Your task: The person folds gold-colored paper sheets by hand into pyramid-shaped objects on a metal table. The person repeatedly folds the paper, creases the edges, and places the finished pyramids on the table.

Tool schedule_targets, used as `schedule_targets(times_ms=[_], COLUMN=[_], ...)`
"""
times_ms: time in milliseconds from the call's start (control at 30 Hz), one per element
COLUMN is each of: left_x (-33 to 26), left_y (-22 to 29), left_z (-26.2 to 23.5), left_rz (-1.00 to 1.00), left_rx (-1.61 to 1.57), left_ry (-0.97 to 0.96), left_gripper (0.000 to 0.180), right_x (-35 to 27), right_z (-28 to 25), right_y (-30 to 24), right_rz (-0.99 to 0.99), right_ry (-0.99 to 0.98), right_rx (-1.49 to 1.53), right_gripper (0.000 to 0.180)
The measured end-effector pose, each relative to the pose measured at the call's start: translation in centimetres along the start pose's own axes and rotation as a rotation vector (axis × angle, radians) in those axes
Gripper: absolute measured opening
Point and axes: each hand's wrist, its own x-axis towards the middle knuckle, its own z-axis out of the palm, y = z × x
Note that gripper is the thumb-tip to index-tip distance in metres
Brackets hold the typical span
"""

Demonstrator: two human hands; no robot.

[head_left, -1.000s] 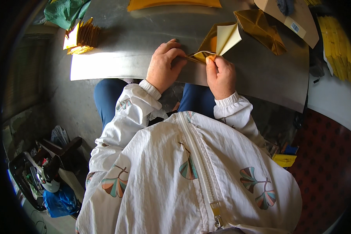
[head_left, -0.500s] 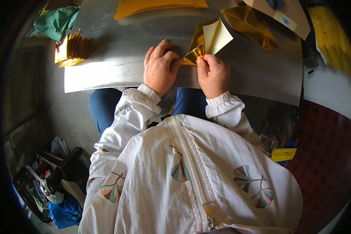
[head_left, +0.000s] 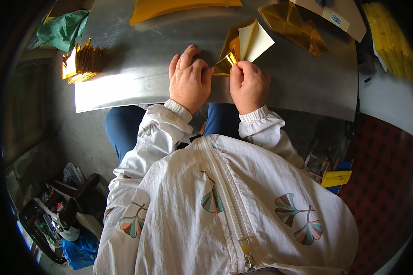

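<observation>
Both hands pinched the gold foil sheet point(head_left: 236, 48) near the table's point(head_left: 137, 78) front edge. The left hand point(head_left: 189, 79) gripped its tip; the right hand point(head_left: 248, 85) sat at 3 o'clock. A folded gold stack point(head_left: 80, 62) lay at 9 o'clock.

Under the left hand point(head_left: 189, 79) and right hand point(head_left: 248, 85), the lower corner of the gold foil sheet point(head_left: 243, 43) is covered. Beyond the hands, the orange sheet point(head_left: 170, 7) is cut off by the top edge.
</observation>
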Motion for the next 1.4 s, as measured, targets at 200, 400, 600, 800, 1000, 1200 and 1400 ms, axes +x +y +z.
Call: schedule_targets(times_ms=[200, 400, 600, 800, 1000, 1200, 1400], left_x=[0.1, 0.3, 0.3, 0.2, 0.2, -0.1, -0.1], left_y=[0.2, 0.5, 0.5, 0.4, 0.0, 0.3, 0.0], left_z=[0.1, 0.1, 0.0, -0.1, -0.4, -0.9, -0.7], left_rz=[-0.022, -0.032, -0.034, 0.105, 0.428, 0.454, 0.456], left_rx=[0.016, 0.015, -0.032, 0.086, -0.028, 0.108, 0.131], left_ry=[0.013, 0.024, 0.050, 0.029, -0.307, -0.375, -0.377], left_gripper=[0.014, 0.014, 0.014, 0.019, 0.053, 0.074, 0.079], right_x=[0.0, 0.1, 0.1, 0.1, 0.0, 0.2, -0.2], right_z=[0.3, 0.3, 0.3, 0.4, 0.3, 0.0, -0.5], right_y=[-0.3, -0.5, -0.7, -0.6, -0.6, -0.6, -0.6], right_rz=[0.004, 0.017, 0.020, 0.025, 0.027, 0.046, 0.080], right_ry=[0.021, 0.022, 0.008, -0.017, 0.024, 0.040, 0.013], right_rx=[-0.043, -0.078, -0.085, -0.061, -0.055, -0.004, 0.042], right_gripper=[0.010, 0.009, 0.009, 0.009, 0.010, 0.011, 0.021])
